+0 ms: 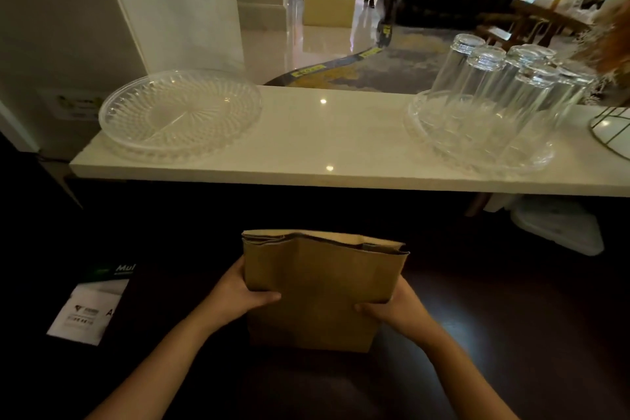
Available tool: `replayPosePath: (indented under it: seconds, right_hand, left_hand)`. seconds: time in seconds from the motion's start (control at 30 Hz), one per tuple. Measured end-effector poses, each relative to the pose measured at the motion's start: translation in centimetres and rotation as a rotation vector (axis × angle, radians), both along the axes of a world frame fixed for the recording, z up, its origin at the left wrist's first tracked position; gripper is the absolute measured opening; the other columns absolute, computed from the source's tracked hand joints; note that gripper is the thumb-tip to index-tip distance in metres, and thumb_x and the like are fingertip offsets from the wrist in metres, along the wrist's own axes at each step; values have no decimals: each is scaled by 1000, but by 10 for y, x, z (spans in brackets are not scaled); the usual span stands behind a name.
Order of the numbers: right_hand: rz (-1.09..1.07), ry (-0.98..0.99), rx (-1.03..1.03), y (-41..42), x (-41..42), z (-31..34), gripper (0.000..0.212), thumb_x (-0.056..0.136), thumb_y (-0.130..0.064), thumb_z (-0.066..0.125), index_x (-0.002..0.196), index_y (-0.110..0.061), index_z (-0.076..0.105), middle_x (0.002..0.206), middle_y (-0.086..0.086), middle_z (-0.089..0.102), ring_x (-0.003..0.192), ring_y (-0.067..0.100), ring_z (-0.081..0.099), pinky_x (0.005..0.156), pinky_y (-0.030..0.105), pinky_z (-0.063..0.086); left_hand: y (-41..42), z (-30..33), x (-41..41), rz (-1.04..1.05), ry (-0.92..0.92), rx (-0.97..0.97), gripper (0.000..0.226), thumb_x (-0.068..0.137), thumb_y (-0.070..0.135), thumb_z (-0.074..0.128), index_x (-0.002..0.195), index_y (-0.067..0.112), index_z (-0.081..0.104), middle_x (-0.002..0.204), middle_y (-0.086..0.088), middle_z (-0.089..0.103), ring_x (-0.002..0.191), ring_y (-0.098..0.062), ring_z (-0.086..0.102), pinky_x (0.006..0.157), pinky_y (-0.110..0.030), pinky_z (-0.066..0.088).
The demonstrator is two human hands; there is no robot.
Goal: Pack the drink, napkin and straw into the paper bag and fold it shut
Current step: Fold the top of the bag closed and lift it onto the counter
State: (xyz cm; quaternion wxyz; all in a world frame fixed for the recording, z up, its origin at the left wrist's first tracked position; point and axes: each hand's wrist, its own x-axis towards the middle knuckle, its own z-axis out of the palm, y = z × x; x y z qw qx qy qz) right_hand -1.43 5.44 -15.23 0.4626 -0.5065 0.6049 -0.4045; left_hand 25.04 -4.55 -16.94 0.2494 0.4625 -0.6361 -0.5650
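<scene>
We have the bag [317,286] standing upright on the dark surface [494,334] near us, below the white counter [324,143] that runs across the far side. Our left hand [238,293] clasps its left edge and our right hand [395,307] its right edge, each grip wrapped around the paper at about mid-height, thumbs lying on the near face and the other fingers hidden behind. The mouth is still unfolded, its rim wavy and partly pressed together, with a dark slit showing along the far lip. We cannot see the drink, napkin or straw anywhere, so they may be inside already, though the frame does not let us tell. The paper looks thin and light, stiff enough to stand by itself but quick to crease and buckle where we press; it should not slip, being matte and dry. If a drink sits within, we judge the weight to be low and centred, so squeezing the sides hard could tip or crush the cup. For the fold we would shift our hold up to the top corners, pinch both layers flat and roll the rim over. On the counter, clear of our work, sit a plate [180,112] at left and glasses [504,85] at right; a leaflet [92,307] lies left of us.
</scene>
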Motion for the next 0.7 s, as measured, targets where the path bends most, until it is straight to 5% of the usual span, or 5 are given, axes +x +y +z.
replayPosePath:
  seconds: [0.07, 0.17, 0.3, 0.43, 0.7]
  right_hand:
    - [-53, -16, -5, -2, 2, -3, 51, 70, 6, 72, 99, -30, 51, 100, -9, 62, 90, -4, 64, 62, 10, 52]
    - [-83, 12, -79, -10, 4, 3, 38, 74, 4, 69, 89, -30, 58, 84, -12, 68, 81, -7, 65, 62, 11, 52]
    - [-33, 5, -221, -24, -4, 26, 27, 76, 3, 67, 77, -24, 68, 72, -11, 71, 71, 2, 65, 60, 15, 51]
    - [18, 10, -365, -34, -16, 57, 17, 75, -4, 66, 88, -13, 73, 74, -3, 65, 73, 7, 60, 63, 12, 47]
    - [149, -11, -312, -35, -20, 66, 45, 87, 10, 45, 100, -24, 70, 95, -18, 72, 98, 6, 65, 80, 13, 49]
  left_hand:
    - [1, -2, 2, 8, 14, 1, 85, 35, 59, 83, 108, 24, 57, 107, 6, 65, 95, 1, 64, 69, -12, 53]
    - [0, 8, -3, 62, -4, -62, 40, 61, 18, 82, 92, 28, 59, 84, 13, 71, 80, 13, 63, 65, -6, 50]
    - [-13, 46, -7, 90, 7, -205, 25, 73, 2, 72, 81, 25, 68, 72, 28, 72, 76, 7, 66, 65, -7, 49]
    - [-26, 87, -7, -11, 9, -385, 32, 74, -1, 70, 77, 31, 76, 78, 17, 75, 78, -2, 69, 69, -10, 51]
    - [-23, 99, -6, -98, 14, -367, 51, 89, 4, 53, 94, 53, 66, 96, 39, 66, 102, 11, 59, 81, -6, 47]
